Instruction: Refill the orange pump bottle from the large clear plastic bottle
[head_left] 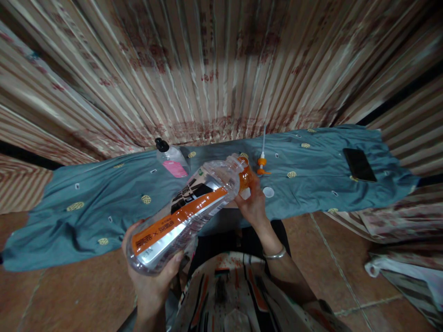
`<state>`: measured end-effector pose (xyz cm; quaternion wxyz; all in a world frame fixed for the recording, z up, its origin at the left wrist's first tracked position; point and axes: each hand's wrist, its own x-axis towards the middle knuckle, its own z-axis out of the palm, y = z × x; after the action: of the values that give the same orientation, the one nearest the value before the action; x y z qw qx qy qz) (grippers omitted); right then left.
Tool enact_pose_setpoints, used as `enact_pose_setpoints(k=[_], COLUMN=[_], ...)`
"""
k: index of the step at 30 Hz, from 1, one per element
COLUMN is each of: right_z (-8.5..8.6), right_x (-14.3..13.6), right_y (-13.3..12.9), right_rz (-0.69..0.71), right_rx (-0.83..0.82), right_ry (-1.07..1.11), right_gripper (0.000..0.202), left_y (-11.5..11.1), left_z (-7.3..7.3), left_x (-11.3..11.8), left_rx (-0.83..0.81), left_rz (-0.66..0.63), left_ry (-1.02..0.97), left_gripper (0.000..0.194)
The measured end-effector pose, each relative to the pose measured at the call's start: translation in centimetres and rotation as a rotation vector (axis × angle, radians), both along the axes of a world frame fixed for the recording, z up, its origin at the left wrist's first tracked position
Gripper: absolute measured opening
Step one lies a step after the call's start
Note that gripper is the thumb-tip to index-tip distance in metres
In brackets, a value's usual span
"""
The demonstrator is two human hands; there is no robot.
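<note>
Slanting across the middle of the view, the large clear bottle (187,210) has its long axis running from the base at lower left, near the person's body, to the neck at upper right. The base looks larger and closer to the camera, and the neck points away to the right, tipped down toward the small orange container (244,175). The bottle is held above the front part of the bench (128,184), which is covered with a teal patterned cloth. An orange band on its label follows the same long axis.

The left hand (154,281) has its grip spread wide around the base end, thumb on the near side and fingers on the far side. The right hand (254,203) has a narrower grip, closed around the orange container right at the bottle's mouth; whether the two rims touch is hard to tell. A silvery bracelet (275,253) circles the right wrist.

Beyond the bottle, to the left, lies a pump bottle (174,162) with a black top and pink label. Right of the container lie an orange pump head (262,162), its pale tube pointing away, and a small round disc (268,192). A dark phone (359,164) lies near the right end.
</note>
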<state>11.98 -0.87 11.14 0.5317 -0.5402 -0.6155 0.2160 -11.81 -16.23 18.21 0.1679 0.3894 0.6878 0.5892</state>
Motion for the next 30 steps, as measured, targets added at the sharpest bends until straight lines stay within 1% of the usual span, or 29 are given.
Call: enact_pose_setpoints(k=[4,9,13,20,24,30], right_z=[-0.01,-0.01,-0.04,-0.21,-0.17,-0.23], right_x=[0.08,0.15,-0.04,-0.14,-0.16,-0.18], right_y=[-0.01,0.05,0.11,0.17,0.24,0.27], right_rz=[0.006,0.01,0.005,0.009,0.012,0.01], right_rx=[-0.03,-0.041,-0.039,-0.029,-0.033,-0.007], right_ry=[0.01,0.01,0.026,0.04,0.052,0.049], right_gripper=[0.081,0.085,0.083,0.081,0.08,0.082], left_y=[-0.1,0.16,0.54,0.56,0.62,0.48], left_z=[0.24,0.26,0.41,0.74,0.46,-0.23], left_x=[0.07,0.11,0.06,0.44,0.34,-0.12], left_rx=[0.0,0.01,0.033,0.059,0.059,0.017], left_rz=[-0.004,0.002,-0.005,-0.03,-0.014,0.026], left_ry=[0.009,0.012,0.048,0.02,0.015,-0.056], left_gripper=[0.098,0.102,0.1,0.094,0.096,0.1])
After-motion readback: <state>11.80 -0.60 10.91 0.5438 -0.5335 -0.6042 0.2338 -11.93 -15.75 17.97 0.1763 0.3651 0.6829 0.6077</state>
